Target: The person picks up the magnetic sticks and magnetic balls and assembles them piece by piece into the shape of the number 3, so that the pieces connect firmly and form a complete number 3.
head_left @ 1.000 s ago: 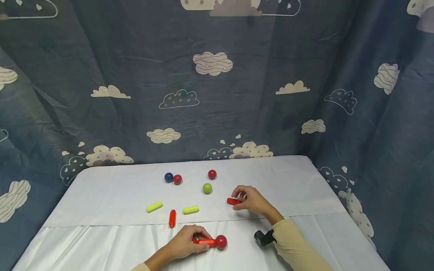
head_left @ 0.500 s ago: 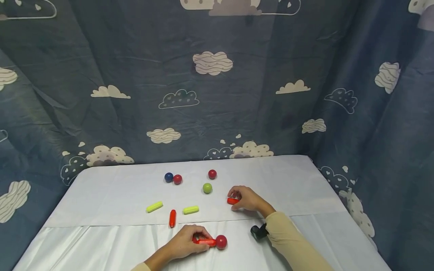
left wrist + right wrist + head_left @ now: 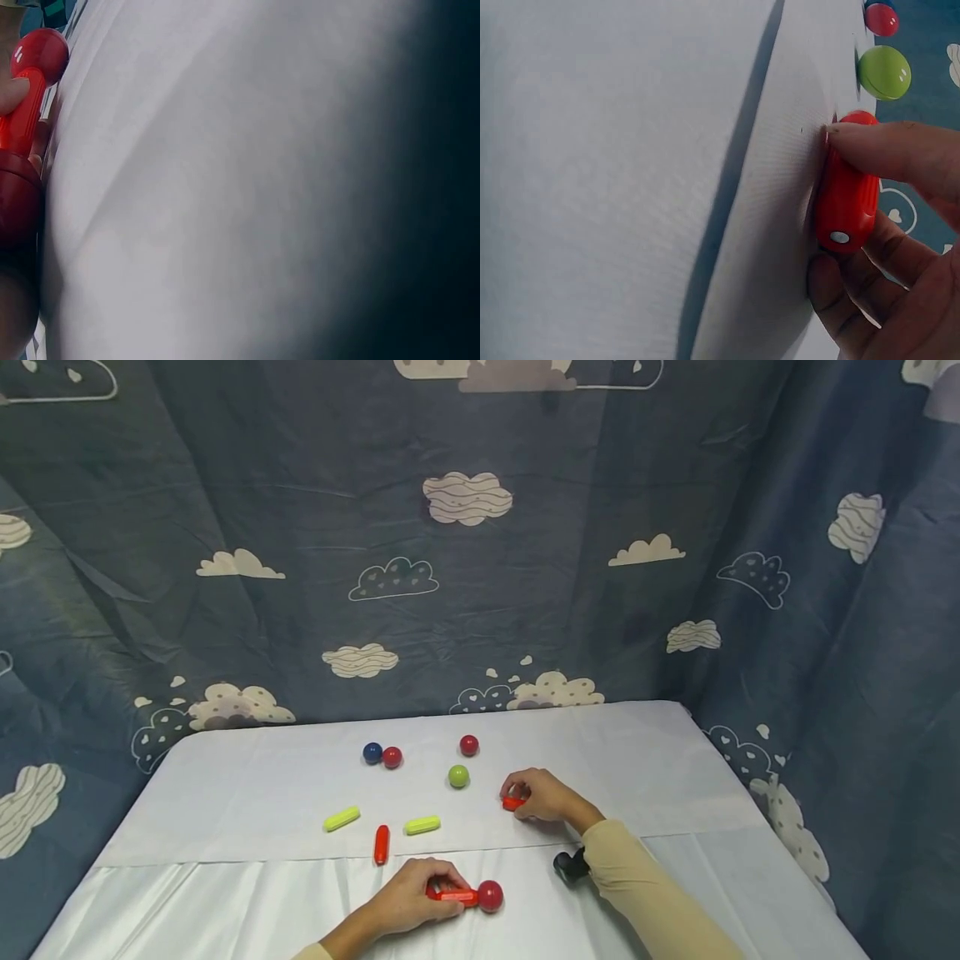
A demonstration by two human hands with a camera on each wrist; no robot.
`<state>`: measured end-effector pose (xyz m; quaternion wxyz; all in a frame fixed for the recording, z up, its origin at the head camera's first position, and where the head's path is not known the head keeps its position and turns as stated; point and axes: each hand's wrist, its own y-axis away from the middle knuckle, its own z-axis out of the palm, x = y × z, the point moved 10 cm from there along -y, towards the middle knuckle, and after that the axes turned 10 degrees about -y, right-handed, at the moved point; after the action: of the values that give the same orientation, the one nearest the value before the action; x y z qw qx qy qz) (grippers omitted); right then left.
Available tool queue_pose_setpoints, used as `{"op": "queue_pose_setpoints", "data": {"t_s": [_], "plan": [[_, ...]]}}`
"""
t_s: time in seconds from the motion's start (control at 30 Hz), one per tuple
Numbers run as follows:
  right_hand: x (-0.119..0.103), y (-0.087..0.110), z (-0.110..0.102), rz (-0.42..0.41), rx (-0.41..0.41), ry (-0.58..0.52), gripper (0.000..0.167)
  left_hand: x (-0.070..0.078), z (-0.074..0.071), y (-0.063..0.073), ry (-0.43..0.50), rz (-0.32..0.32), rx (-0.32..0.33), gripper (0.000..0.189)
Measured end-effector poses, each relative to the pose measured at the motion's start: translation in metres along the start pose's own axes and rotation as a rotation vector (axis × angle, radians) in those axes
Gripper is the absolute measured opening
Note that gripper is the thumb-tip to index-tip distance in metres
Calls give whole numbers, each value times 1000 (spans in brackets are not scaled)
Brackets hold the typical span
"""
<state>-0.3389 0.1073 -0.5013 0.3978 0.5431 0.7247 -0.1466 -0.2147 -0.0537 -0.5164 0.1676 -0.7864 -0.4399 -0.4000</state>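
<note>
My left hand (image 3: pixel 416 893) grips a red rod (image 3: pixel 459 897) near the front of the table. A red ball (image 3: pixel 490 897) sits at the rod's right end. In the left wrist view, a darker red rounded piece (image 3: pixel 16 199) shows at the other end of that rod (image 3: pixel 22 112), partly cut off. Farther right, my right hand (image 3: pixel 546 797) pinches a second red rod (image 3: pixel 847 191) between thumb and fingers, low over the white cloth. A silver dot (image 3: pixel 840 238) marks this rod's near end. Beyond its far end, a green ball (image 3: pixel 885 73) appears in the right wrist view.
Two yellow-green rods (image 3: pixel 342 818) and a third red rod (image 3: pixel 382 844) lie left of centre. Toward the back are a blue ball (image 3: pixel 372 753) beside a red ball (image 3: pixel 392 757), and another red ball (image 3: pixel 469 745). A cloud-patterned curtain (image 3: pixel 525 593) hangs behind the table.
My right hand has shifted slightly left and its fingers have closed in over the rod, covering more of it. The left hand and its rod and ball have stayed put.
</note>
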Motion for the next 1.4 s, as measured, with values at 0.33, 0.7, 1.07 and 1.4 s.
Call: {"op": "queue_pose_setpoints", "data": {"t_s": [0.33,0.7,1.07,1.4], "plan": [[0,4,-4,32,30,-28,28,-1,0,0,1,-6,3,15],[2,16,4,36,53,-304,25,3,-2,-1,-3,34,12,14],[-8,30,24,5,26,-486,25,2,0,0,10,8,4,14],[-21,40,44,-32,-33,-542,25,7,-2,1,-8,40,11,15]]}}
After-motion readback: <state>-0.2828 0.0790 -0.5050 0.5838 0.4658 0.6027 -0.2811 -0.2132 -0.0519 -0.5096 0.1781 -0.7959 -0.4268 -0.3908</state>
